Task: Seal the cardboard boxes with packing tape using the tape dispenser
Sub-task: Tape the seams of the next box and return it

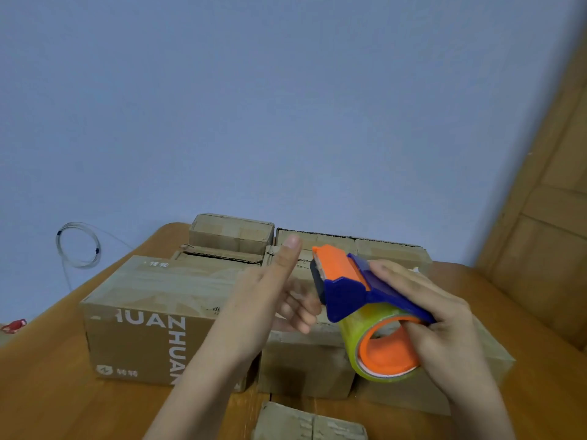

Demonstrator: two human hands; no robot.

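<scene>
Our right hand (444, 315) grips the blue-and-orange plastic tape dispenser (355, 290) above the brown cardboard boxes (152, 306); left hand (273, 290) beside its head, thumb raised, holding nothing we can see.

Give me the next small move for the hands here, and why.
Probably: the left hand pinches the tape's free end at the tape dispenser mouth. The right hand grips the dispenser in the air above the cardboard boxes, no tape strip visibly drawn out; the left hand's curled fingers sit just beside the mouth.
</scene>
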